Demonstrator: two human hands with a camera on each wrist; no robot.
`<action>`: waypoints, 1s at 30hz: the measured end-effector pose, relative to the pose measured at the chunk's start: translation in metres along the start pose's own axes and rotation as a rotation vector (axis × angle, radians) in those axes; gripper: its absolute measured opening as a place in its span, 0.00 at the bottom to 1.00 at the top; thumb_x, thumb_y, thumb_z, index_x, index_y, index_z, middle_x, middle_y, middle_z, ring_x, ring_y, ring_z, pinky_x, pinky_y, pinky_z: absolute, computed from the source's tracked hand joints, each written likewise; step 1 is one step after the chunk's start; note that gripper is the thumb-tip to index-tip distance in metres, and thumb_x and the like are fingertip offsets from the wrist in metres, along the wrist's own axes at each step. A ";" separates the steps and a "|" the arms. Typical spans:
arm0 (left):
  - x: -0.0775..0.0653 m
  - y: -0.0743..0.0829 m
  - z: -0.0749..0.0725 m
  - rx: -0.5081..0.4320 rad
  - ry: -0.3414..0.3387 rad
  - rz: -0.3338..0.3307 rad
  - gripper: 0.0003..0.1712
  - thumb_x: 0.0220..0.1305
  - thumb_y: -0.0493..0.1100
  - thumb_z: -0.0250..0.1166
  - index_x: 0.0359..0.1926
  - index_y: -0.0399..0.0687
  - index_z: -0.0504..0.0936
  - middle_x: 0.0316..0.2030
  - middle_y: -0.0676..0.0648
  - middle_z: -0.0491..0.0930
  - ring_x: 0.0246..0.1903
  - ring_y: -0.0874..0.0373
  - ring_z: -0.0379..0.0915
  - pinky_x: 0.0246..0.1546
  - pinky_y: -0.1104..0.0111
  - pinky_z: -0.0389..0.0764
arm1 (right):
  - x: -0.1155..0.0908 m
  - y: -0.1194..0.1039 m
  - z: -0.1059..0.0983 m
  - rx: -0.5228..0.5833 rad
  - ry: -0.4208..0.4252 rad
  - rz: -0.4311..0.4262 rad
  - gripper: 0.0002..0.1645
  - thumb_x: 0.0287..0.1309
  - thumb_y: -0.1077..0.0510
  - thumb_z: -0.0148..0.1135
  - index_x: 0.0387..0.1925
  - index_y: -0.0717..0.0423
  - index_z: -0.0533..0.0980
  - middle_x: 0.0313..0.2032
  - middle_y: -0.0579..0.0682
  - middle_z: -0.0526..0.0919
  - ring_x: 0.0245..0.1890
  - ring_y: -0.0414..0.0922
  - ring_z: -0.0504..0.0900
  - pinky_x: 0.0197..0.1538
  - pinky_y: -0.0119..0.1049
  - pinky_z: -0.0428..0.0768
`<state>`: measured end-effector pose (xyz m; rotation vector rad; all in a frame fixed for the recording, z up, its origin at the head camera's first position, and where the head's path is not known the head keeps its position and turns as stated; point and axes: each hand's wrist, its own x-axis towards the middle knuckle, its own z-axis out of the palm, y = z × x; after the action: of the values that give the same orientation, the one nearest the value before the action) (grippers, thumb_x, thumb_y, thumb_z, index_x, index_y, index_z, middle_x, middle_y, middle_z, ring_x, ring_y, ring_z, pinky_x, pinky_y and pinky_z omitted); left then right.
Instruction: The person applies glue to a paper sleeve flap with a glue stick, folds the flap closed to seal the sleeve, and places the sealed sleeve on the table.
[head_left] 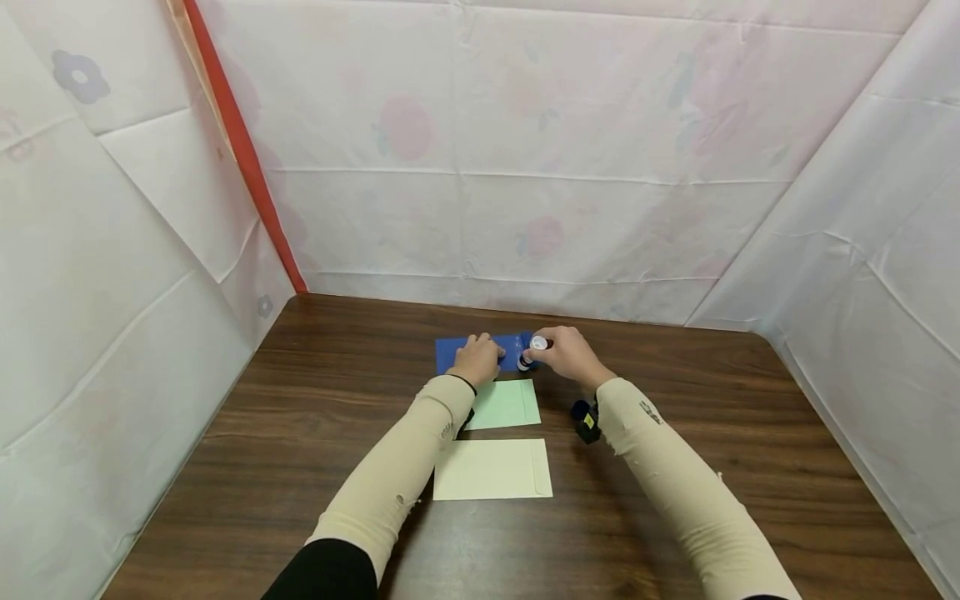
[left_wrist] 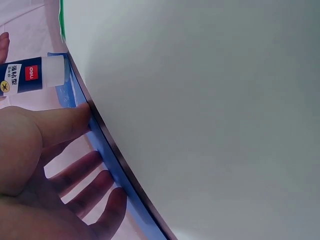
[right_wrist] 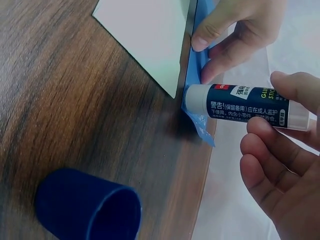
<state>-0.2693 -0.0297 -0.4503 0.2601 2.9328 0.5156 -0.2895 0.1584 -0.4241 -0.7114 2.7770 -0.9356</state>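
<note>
Blue paper, an envelope [head_left: 448, 355] flat near the bench's [head_left: 322, 400] far edge, lies under the left hand [head_left: 477, 360], whose fingers are spread apart and press on it. Nearer the person lie a cream envelope [head_left: 492, 470] and a green envelope [head_left: 508, 405]. The glue stick's [right_wrist: 240, 103] white end stands at the blue paper's right end, pinched in the right hand's [head_left: 572, 357] fingers. Nearby sits a blue cap [right_wrist: 67, 202].

Beneath: brown wood-grain table [head_left: 712, 400] | hung behind and at both sides: white printed sheeting [head_left: 600, 150] | up left rear corner: red strip [head_left: 245, 150] | lying flat, near to far: cream envelope [head_left: 491, 469], pale-green envelope [head_left: 506, 404]
</note>
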 end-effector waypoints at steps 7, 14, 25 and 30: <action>-0.002 0.001 -0.001 -0.005 0.001 0.001 0.20 0.70 0.40 0.59 0.61 0.53 0.79 0.63 0.44 0.71 0.64 0.44 0.63 0.61 0.48 0.71 | -0.001 0.000 -0.002 0.000 0.008 0.000 0.17 0.62 0.50 0.64 0.44 0.58 0.82 0.31 0.51 0.84 0.24 0.41 0.73 0.28 0.34 0.72; -0.004 0.001 -0.002 -0.017 0.010 0.005 0.20 0.69 0.39 0.60 0.60 0.52 0.79 0.63 0.44 0.71 0.64 0.44 0.63 0.61 0.48 0.71 | -0.001 0.003 -0.007 0.052 0.120 0.002 0.16 0.60 0.49 0.67 0.42 0.57 0.83 0.33 0.52 0.85 0.27 0.42 0.76 0.30 0.34 0.75; -0.001 0.001 0.000 0.000 -0.005 -0.001 0.20 0.69 0.40 0.60 0.61 0.53 0.79 0.62 0.44 0.72 0.63 0.44 0.64 0.60 0.48 0.72 | 0.006 0.001 0.002 0.072 0.140 0.047 0.21 0.61 0.48 0.65 0.48 0.59 0.82 0.39 0.54 0.86 0.31 0.44 0.79 0.34 0.35 0.76; 0.001 0.002 0.002 -0.003 -0.017 -0.012 0.20 0.70 0.41 0.60 0.61 0.54 0.79 0.63 0.44 0.70 0.63 0.44 0.63 0.61 0.48 0.71 | 0.006 0.000 0.007 0.043 0.076 0.040 0.19 0.61 0.49 0.65 0.47 0.59 0.82 0.38 0.53 0.86 0.31 0.42 0.78 0.33 0.32 0.76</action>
<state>-0.2692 -0.0274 -0.4518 0.2459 2.9150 0.5130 -0.2933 0.1515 -0.4291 -0.6252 2.8152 -1.0319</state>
